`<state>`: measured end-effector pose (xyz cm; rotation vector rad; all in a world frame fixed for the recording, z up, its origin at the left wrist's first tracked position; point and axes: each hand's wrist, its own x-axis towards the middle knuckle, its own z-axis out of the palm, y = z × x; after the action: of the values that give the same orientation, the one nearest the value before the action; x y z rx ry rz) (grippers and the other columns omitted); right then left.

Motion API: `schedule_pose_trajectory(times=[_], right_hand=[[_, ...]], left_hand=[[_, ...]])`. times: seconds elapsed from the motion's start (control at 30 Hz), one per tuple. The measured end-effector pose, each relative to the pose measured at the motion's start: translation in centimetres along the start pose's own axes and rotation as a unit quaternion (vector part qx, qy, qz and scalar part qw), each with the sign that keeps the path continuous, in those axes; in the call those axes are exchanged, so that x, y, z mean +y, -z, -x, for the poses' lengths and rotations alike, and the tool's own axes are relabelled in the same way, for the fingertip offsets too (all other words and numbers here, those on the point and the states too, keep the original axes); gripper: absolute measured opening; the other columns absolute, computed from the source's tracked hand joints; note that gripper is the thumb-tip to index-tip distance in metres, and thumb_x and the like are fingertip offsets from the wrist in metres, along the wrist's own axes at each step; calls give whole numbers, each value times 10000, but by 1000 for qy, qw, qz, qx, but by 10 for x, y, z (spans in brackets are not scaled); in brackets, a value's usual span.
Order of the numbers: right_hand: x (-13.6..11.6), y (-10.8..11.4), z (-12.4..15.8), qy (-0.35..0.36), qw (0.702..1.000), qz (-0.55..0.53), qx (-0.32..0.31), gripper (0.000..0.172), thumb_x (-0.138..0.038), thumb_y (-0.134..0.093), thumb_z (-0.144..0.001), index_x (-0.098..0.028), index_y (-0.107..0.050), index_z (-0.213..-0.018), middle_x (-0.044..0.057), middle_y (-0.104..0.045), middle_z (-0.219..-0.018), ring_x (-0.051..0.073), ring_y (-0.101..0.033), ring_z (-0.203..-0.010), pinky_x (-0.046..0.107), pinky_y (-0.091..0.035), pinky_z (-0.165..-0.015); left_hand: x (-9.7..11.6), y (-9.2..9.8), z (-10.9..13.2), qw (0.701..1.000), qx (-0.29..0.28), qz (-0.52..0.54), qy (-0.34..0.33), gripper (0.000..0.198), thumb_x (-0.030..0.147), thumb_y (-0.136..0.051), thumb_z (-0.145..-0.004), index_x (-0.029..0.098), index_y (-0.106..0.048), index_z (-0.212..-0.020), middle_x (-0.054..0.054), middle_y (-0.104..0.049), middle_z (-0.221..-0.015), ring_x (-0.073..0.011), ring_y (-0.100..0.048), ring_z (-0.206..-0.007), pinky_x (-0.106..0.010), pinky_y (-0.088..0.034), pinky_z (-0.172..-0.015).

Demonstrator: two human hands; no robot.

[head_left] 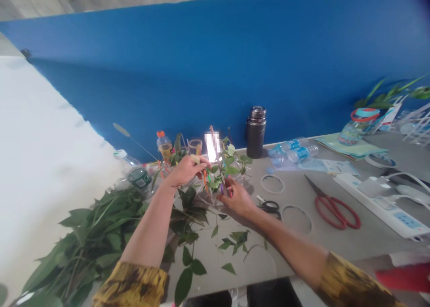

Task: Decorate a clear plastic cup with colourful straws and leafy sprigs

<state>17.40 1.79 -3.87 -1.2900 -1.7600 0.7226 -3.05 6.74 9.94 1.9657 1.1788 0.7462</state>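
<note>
Left sleeve (131,284) cut off; right hand (238,198) hides leafy stems (217,177).

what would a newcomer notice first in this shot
The deep blue wall catches the eye first, filling the top of the view. Below it, at the middle of the grey table, the left hand and right hand reach into a bunch of leafy stems, while a big heap of green leafy cuttings spreads across the lower left. Large red-handled scissors stand out on the table to the right.
</note>
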Motion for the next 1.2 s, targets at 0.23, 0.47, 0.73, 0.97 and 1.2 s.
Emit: schedule_pose_trajectory(times=[0.23,0.47,0.73,0.97,1.2], right_hand=[[4,-2,0,-4,1000,7,6,427,-315,-747,-774,-203,-664,-1177,115,-725,-1148,298,-665,-1042,438,-527,-910],[8,-2,-1,-1,1000,-7,-4,418,-324,-752,-766,-214,-650,-1156,95,-721,-1128,278,-664,-1030,422,-520,-907],[7,-1,-1,2,1000,-15,-3,372,-307,-745,-778,-212,-642,-1122,92,-710,-1127,265,-653,-1036,398,-510,-901],[8,-2,-1,-21,1000,-3,-4,392,-334,-769,-763,-206,-650,-1114,105,-707,-1116,274,-649,-1009,415,-508,-903],[8,-1,-1,-9,1000,-24,-12,421,-312,-754,-786,-226,-647,-1183,99,-710,-1169,270,-647,-1055,409,-510,-915]], left_hand=[[7,-14,27,975,217,36,-28,277,434,-648,-875,168,-726,-864,-42,-695,-764,-146,-583,-657,-251,-476,-627],[-1,-41,69,968,160,-166,-102,178,253,-583,-896,216,-751,-941,-47,-690,-895,-172,-626,-768,-269,-490,-716],[1,-53,61,907,60,-416,13,328,140,-513,-923,245,-754,-1120,-80,-752,-1113,-243,-720,-963,-292,-488,-709],[1,-49,65,919,77,-386,35,319,149,-493,-936,257,-748,-1092,-51,-776,-1152,-250,-724,-1036,-308,-504,-819],[-7,-47,68,909,24,-413,55,489,132,-522,-875,286,-688,-1308,-73,-770,-1219,-285,-727,-1065,-346,-513,-856]])
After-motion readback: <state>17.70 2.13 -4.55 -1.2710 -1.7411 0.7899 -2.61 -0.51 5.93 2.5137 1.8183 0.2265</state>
